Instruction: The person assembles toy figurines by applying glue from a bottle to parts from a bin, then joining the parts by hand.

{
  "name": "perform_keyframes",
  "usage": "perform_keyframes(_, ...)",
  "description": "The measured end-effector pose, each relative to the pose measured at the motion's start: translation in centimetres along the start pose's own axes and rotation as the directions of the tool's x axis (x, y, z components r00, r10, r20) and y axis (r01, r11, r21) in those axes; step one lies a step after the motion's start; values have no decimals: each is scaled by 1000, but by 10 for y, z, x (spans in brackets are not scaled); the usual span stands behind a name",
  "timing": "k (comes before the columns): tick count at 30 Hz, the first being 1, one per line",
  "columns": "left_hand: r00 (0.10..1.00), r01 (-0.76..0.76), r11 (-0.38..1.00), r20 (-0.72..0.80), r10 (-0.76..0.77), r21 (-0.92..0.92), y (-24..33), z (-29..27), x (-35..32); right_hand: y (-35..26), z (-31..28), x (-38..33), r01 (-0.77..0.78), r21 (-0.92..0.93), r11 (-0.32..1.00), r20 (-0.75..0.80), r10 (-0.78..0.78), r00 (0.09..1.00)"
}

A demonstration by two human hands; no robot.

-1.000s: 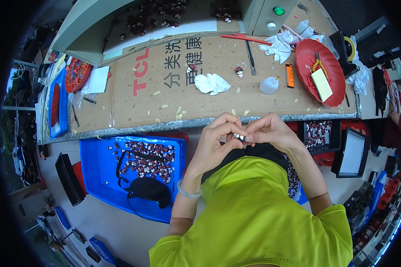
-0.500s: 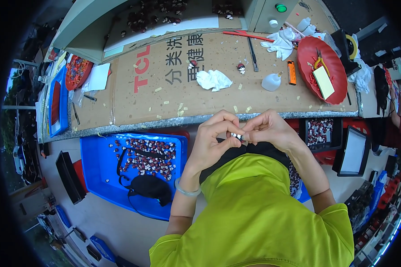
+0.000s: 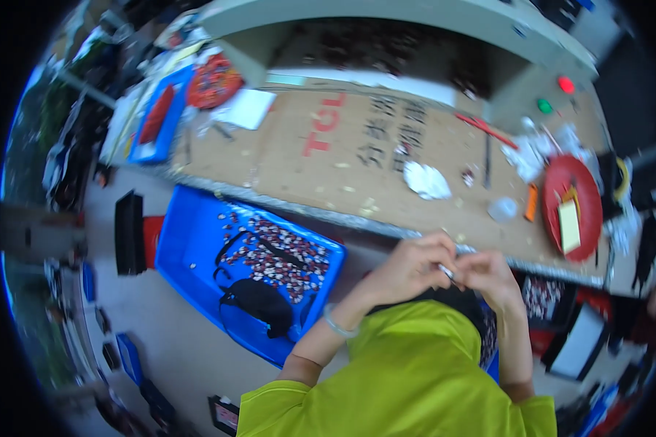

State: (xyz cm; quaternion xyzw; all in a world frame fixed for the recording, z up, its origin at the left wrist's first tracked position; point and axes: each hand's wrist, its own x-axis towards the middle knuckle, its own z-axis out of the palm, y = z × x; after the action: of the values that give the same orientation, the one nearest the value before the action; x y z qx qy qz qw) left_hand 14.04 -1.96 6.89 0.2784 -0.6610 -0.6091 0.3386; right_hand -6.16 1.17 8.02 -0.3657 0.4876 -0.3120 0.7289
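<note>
Where the left hand (image 3: 414, 266) and right hand (image 3: 493, 280) meet, right of the blue bin (image 3: 189, 240), bent fingers (image 3: 436, 250) pinch a small whitish piece (image 3: 447, 272).

I wear a plain lime-green short-sleeved shirt (image 3: 408, 371) and a pale, whitish ring-shaped bangle (image 3: 337, 323). The small blurred piece (image 3: 447, 272) I hold shows white and dark. Beside me, a bright blue rectangular plastic bin (image 3: 197, 237) is speckled with tiny maroon-and-white pieces (image 3: 280, 255). Red and black printed characters mark the flat brown cardboard sheet (image 3: 288, 171). The oval red dish (image 3: 580, 182) bears a pale-yellow rectangular pad (image 3: 568, 227).
</note>
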Motion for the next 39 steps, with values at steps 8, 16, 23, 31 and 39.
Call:
perform_keyframes(8, 994, -61, 996, -83, 66, 69, 19, -2, -9, -9, 12, -1, 123, -65, 990, -39, -126, 991)
perform_keyframes(16, 977, -135, 985, -154, 150, 105, 12, -5, -11, -14, 18, 4, 159, -95, 983, -31, -162, 986)
perform_keyframes(23, 983, -77, 990, -156, 95, 114, 12, -4, -18, -9, 16, 5, 166, -79, 983, -17, -168, 986)
perform_keyframes(31, 942, -190, 972, -253, 219, 137, 9, 0, -20, -6, 23, 3, 219, -93, 971, -39, -224, 974)
perform_keyframes(39, 957, -203, 971, -187, 224, 123, -1, 14, -13, 9, 1, -6, 271, -138, 953, -120, -288, 950)
